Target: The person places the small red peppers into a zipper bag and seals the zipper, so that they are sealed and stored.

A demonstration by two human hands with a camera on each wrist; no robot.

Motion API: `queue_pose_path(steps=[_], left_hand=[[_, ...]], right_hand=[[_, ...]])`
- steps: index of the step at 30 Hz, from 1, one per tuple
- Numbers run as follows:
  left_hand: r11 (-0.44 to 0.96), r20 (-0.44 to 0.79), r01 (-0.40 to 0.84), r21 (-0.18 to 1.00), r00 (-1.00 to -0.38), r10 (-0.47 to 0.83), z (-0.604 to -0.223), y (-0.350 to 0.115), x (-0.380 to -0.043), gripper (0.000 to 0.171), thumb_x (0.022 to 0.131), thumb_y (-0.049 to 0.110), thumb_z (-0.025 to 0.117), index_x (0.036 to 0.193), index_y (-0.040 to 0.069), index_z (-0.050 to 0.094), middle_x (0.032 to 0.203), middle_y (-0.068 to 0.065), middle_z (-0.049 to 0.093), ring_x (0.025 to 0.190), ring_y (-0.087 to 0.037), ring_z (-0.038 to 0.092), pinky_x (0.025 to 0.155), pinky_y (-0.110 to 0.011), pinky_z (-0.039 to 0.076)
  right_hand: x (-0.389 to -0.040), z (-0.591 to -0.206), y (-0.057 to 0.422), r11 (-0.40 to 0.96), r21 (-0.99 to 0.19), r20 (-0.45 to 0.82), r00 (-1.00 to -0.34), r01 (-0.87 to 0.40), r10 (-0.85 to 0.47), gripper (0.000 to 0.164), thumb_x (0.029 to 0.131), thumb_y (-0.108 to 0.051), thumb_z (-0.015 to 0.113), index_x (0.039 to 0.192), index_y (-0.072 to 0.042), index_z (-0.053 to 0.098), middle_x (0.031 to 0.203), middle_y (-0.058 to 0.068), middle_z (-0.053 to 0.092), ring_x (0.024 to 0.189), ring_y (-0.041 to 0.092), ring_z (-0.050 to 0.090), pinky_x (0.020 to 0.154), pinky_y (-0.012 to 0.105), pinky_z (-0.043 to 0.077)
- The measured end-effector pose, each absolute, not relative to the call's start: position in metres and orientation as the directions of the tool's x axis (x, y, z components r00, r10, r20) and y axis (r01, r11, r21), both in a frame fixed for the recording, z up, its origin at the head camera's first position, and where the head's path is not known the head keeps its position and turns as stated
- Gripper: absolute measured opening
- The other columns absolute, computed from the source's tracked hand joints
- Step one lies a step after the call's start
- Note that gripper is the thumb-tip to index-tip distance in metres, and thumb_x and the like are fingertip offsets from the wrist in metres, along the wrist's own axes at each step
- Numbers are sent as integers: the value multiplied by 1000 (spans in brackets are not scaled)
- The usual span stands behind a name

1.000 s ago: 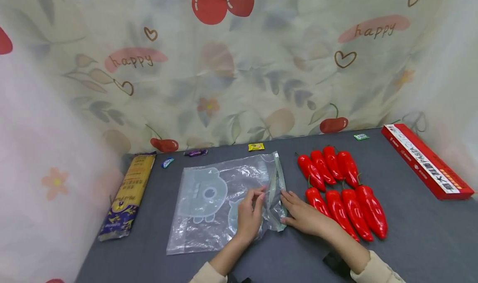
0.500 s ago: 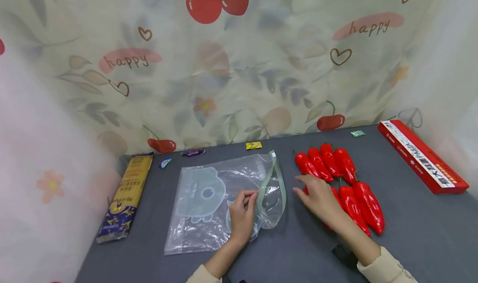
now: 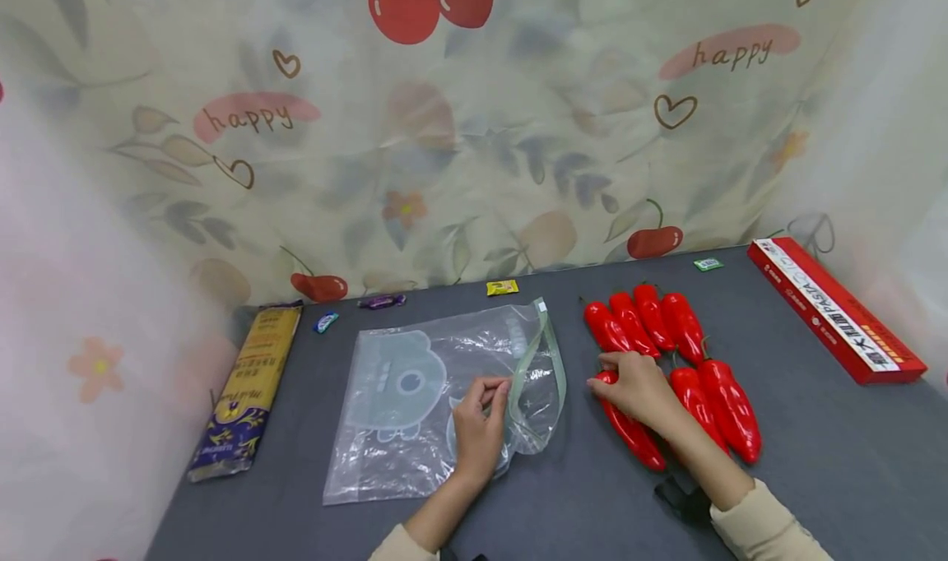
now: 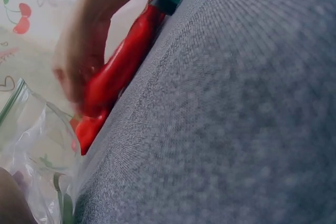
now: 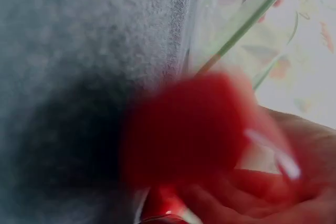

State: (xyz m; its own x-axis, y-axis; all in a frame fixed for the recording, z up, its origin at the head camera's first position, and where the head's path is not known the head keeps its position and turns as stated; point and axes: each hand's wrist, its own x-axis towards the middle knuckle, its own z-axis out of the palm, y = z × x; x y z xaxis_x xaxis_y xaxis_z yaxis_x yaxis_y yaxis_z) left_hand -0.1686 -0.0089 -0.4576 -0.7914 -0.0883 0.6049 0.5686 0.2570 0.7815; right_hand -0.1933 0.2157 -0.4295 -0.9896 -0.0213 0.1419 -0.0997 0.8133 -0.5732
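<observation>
With its fingertips my left hand pinches the upper layer of a clear zip bag near its green-edged mouth. The bag lies flat, bear prints on it, and its mouth gapes toward the right. My right hand grips a glossy red chili pepper around its stem end. That pepper looms large and blurred in the right wrist view. In the left wrist view the right hand reaches over the pepper, which lies low along the cloth. The right forearm partly hides a neighbouring pepper.
Several more red peppers lie in two rows beside the right hand. A red pasta box stands at far right, and a gold and purple pasta packet at far left. Small wrapped candies, including a yellow one, line the back edge.
My right hand has left the bag's mouth, moved right and taken hold of the nearest front pepper. The bag's mouth has spread wider; the left hand still holds it.
</observation>
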Motion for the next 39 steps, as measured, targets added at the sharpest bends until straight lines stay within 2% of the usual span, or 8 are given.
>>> queue_pose_path(steps=[4, 9, 13, 18, 22, 26, 30, 39], left_hand=[[270, 628, 590, 761, -774, -79, -456, -9, -168, 4, 83, -5, 59, 86, -4, 61, 83, -18, 71, 80, -25, 70, 72, -22, 55], [291, 652, 607, 739, -754, -80, -455, -9, -168, 5, 81, -7, 61, 85, -3, 61, 83, -17, 71, 80, -24, 70, 72, -21, 55], [296, 660, 613, 732, -747, -84, -456, -8, -169, 5, 81, -7, 61, 85, -3, 62, 84, -17, 71, 80, -24, 70, 72, -21, 54], [292, 667, 624, 725, -742, -67, -456, -7, -169, 6, 80, -8, 61, 84, -3, 62, 87, -17, 71, 82, -25, 70, 74, -21, 54], [329, 685, 634, 700, -726, -60, -455, -8, -169, 4, 80, -7, 63, 82, -3, 62, 87, -15, 71, 82, -24, 70, 74, -20, 54], [318, 695, 649, 691, -717, -49, -455, -8, -169, 3, 81, -5, 62, 84, -3, 62, 88, -14, 72, 79, -20, 70, 68, -16, 54], [233, 695, 667, 708, -716, -62, -460, -8, -172, 5, 83, -5, 61, 87, -4, 62, 89, -17, 71, 71, -12, 69, 57, -15, 52], [145, 697, 684, 715, -713, -77, -471, -9, -177, 7, 85, -1, 59, 91, -3, 62, 91, -18, 70, 75, -4, 66, 55, -16, 52]], right_hand=[[-193, -418, 221, 669, -743, 175, -974, -33, 146, 56, 85, -26, 60, 129, 6, 46, 106, 16, 62, 95, 26, 58, 81, 33, 52], [-194, -410, 215, 81, -997, 23, -937, 6, 349, 37, 89, -21, 59, 120, -6, 47, 98, 0, 48, 85, 8, 48, 68, 8, 47], [-195, -411, 205, -307, -952, -110, -927, -5, 357, 22, 88, -10, 59, 102, -11, 43, 89, -4, 45, 76, 5, 47, 65, 12, 48], [-198, -411, 206, -454, -883, -94, -899, -124, 428, 20, 87, -9, 60, 97, -11, 43, 85, -2, 47, 77, 8, 49, 69, 15, 51], [-195, -417, 201, -426, -902, -99, -928, -69, 359, 18, 86, -12, 62, 95, -11, 47, 81, -5, 52, 77, 7, 52, 71, 16, 51], [-189, -431, 186, -115, -992, -80, -982, 60, 173, 18, 86, -10, 62, 100, 0, 57, 78, -11, 61, 73, 5, 57, 71, 15, 51], [-186, -444, 174, 150, -988, -27, -1000, 29, 13, 24, 83, -6, 64, 101, 11, 61, 82, 0, 69, 73, 6, 61, 70, 17, 52], [-182, -448, 167, 206, -976, 47, -994, -66, -94, 24, 83, -11, 65, 104, 1, 66, 98, 13, 70, 84, 4, 64, 75, 14, 51]])
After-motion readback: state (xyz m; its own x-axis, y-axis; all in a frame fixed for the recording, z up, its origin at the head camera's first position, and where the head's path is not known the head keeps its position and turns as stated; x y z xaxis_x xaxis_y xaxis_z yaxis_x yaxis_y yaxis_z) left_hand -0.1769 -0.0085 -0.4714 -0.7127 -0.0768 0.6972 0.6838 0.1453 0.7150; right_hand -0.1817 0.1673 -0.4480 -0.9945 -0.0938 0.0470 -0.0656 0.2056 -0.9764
